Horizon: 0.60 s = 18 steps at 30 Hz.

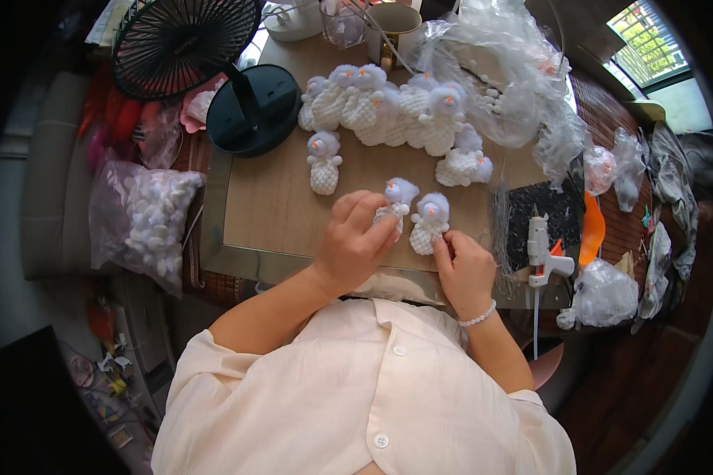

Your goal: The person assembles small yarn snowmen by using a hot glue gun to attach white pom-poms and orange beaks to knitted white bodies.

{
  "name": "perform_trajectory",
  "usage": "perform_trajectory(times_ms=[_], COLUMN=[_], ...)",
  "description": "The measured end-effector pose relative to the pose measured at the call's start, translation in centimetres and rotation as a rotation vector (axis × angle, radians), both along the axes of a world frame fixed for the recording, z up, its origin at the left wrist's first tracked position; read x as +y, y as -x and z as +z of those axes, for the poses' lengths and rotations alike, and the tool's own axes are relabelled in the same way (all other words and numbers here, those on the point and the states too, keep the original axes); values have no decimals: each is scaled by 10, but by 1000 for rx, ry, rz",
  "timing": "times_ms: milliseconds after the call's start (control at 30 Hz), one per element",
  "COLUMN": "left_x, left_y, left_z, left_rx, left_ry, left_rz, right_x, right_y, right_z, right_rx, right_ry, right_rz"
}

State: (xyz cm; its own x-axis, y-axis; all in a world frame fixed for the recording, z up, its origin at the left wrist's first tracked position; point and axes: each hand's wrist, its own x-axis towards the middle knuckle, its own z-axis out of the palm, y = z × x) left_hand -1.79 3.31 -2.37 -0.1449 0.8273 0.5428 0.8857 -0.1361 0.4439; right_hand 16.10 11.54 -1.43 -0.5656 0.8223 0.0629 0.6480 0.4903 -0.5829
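My left hand (356, 237) has its fingers closed around the body of a small white crocheted snowman doll (399, 193) with a fuzzy pale hat and an orange nose. Just to the right, the thumb and fingertips of my right hand (464, 267) pinch the lower edge of a second snowman doll (429, 228). A single snowman doll (324, 163) lies farther back on the left. Behind it, several more snowman dolls (380, 119) lie packed in a row, and others (463, 163) rest at the row's right end.
A black fan (252, 113) stands at the back left. Beside the table lies a plastic bag of white pieces (160, 219). A white glue gun (539, 249) is at the right, near an orange object (592, 228). Crumpled clear plastic (511, 77) and a mug (394, 27) are at the back.
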Motion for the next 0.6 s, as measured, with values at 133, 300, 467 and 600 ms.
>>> perform_trajectory(times_ms=[133,300,467,600], left_x=[-9,-13,-29,-23], left_y=[-26,-38,-42,-50], left_z=[-9,-5,-9,-10], left_rx=[99,102,122,215], left_ry=[23,112,99,126], left_rz=[-48,15,-58,-165], right_x=[0,12,74,86], right_y=[-4,-28,-123,-164], right_z=[-1,20,41,17], right_rx=[-17,71,-273,-480], right_ry=[-48,-174,-500,-496], right_rz=[24,51,-40,146])
